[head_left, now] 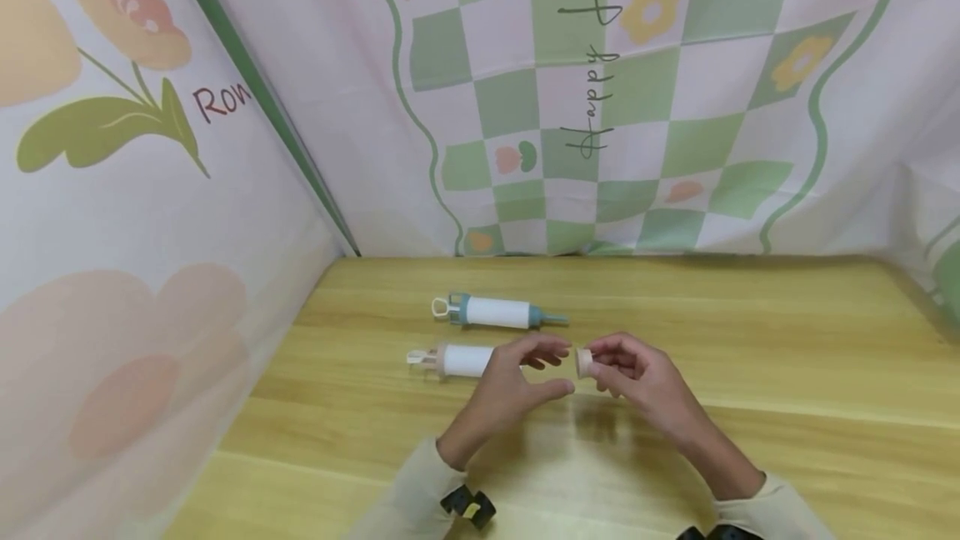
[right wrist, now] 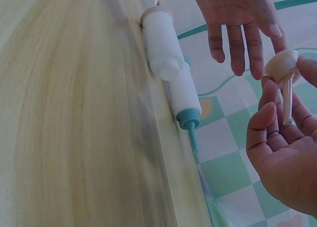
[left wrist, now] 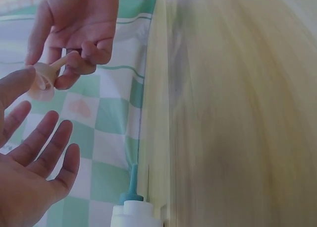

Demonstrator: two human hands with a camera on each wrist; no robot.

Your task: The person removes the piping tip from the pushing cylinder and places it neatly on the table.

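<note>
A beige nozzle cap with a thin spout [head_left: 583,362] is pinched between the thumb and fingers of my right hand [head_left: 637,372]. In the right wrist view the spout of the nozzle cap [right wrist: 282,68] points down toward the palm. My left hand [head_left: 516,373] is just left of it, fingers and thumb spread, holding nothing; a small gap shows in the head view. Behind the left hand lies a white tube with beige end and handle [head_left: 465,361], partly hidden. Its bare white neck shows in the right wrist view.
A second white tube with blue ends, a loop handle and a thin blue nozzle [head_left: 498,312] lies farther back, its nozzle pointing right. Both rest on a wooden table [head_left: 787,340]. Patterned cloth [head_left: 570,107] hangs along the back and left sides.
</note>
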